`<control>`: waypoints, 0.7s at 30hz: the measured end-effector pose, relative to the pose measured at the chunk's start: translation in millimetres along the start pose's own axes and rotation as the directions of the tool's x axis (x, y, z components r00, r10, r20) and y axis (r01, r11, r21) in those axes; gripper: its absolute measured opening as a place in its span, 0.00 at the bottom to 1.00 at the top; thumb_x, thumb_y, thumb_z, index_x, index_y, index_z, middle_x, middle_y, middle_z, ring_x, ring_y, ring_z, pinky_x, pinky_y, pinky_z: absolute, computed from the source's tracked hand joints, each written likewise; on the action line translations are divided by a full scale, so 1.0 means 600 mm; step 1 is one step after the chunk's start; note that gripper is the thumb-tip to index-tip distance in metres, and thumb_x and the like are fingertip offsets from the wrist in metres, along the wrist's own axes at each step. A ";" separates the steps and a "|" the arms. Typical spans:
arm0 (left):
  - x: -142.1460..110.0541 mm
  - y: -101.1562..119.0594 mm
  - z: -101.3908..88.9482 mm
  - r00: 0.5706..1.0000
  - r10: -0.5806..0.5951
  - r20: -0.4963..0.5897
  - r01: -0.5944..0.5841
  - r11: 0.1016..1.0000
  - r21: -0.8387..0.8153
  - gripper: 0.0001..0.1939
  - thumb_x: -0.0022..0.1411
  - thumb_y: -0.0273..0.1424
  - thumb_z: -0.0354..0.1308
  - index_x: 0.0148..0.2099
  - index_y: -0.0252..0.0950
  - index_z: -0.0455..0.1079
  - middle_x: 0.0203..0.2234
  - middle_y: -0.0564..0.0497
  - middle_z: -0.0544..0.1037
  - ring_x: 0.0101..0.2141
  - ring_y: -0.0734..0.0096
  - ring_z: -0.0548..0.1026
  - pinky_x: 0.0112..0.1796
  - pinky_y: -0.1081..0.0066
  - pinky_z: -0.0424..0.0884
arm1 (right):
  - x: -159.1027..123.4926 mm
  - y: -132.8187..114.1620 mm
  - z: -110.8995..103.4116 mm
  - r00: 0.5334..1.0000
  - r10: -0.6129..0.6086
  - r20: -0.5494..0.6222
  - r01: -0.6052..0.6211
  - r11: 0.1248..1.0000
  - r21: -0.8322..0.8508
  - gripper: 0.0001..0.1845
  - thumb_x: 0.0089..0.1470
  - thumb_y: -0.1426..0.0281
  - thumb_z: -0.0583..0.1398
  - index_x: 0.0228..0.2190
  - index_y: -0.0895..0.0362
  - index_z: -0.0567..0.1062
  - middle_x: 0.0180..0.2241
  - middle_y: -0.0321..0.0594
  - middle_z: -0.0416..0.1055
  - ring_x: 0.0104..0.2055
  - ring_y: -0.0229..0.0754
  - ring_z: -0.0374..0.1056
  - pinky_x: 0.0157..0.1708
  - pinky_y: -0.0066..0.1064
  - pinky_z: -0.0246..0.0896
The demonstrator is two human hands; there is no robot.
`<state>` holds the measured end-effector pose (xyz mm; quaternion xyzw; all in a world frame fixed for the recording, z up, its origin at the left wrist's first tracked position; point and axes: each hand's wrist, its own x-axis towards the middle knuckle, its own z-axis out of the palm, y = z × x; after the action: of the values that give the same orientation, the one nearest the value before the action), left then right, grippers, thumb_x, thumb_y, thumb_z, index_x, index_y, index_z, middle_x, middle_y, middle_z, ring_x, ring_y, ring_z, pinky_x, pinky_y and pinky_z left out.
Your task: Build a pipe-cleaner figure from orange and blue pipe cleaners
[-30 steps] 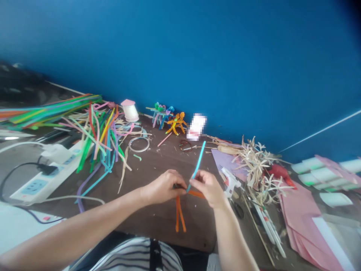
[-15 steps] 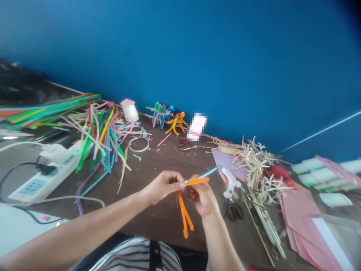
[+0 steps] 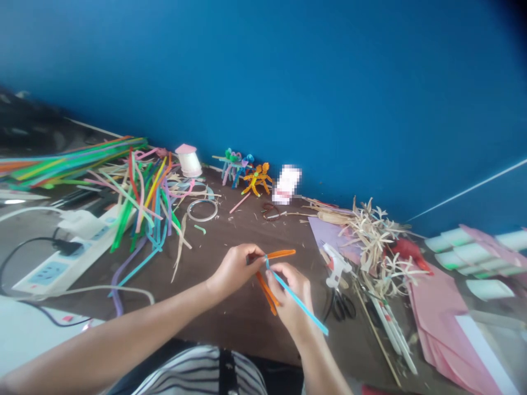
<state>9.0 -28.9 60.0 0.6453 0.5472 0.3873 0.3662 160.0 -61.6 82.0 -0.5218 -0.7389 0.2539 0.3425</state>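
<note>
Left hand (image 3: 233, 271) is pinching bent orange chenille stems (image 3: 281, 254) | right hand (image 3: 291, 311) is pinching a long light-blue chenille stem (image 3: 307, 308) | white, red-marked rectangle (image 3: 287, 184) is showing pixelated

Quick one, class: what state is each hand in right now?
Left hand: closed, pinching the orange strips between thumb and fingers.
Right hand: closed, thumb and fingers gripping the light-blue strip.

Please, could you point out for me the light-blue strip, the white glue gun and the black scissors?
Light-blue strip (image 3: 303, 308), head view: on the middle of its straight length.
White glue gun (image 3: 338, 267), head view: on its body.
Black scissors (image 3: 342, 305), head view: on the handles.
</note>
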 end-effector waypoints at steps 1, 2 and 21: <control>0.000 -0.001 -0.001 0.998 0.060 -0.009 -0.059 0.996 0.066 0.07 0.52 0.31 0.53 0.28 0.35 0.70 0.21 0.52 0.73 0.25 0.73 0.68 0.30 0.74 0.61 | 0.001 -0.002 -0.002 1.000 -0.022 0.008 0.022 0.999 -0.036 0.09 0.52 0.68 0.53 0.27 0.56 0.71 0.26 0.39 0.70 0.27 0.38 0.65 0.28 0.25 0.56; 0.000 -0.002 -0.003 0.993 0.119 -0.011 -0.116 0.985 0.130 0.06 0.52 0.30 0.53 0.28 0.35 0.70 0.22 0.52 0.73 0.26 0.73 0.68 0.31 0.73 0.61 | 0.002 -0.004 -0.005 0.999 -0.041 0.013 0.042 0.996 -0.073 0.09 0.52 0.69 0.53 0.27 0.56 0.71 0.26 0.39 0.70 0.27 0.38 0.65 0.28 0.26 0.56; -0.004 0.027 -0.034 0.905 0.274 0.324 -0.236 0.960 -0.151 0.06 0.53 0.31 0.55 0.30 0.34 0.71 0.24 0.52 0.73 0.29 0.74 0.69 0.41 0.70 0.59 | 0.056 0.052 -0.013 0.830 0.350 0.435 -0.556 0.461 0.692 0.12 0.36 0.65 0.65 0.20 0.58 0.68 0.12 0.26 0.56 0.14 0.28 0.49 0.14 0.21 0.43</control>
<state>-2.6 -32.4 82.9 0.7479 0.3641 0.3431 0.4363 177.3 -19.9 72.4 -0.4575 -0.4127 0.6961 0.3685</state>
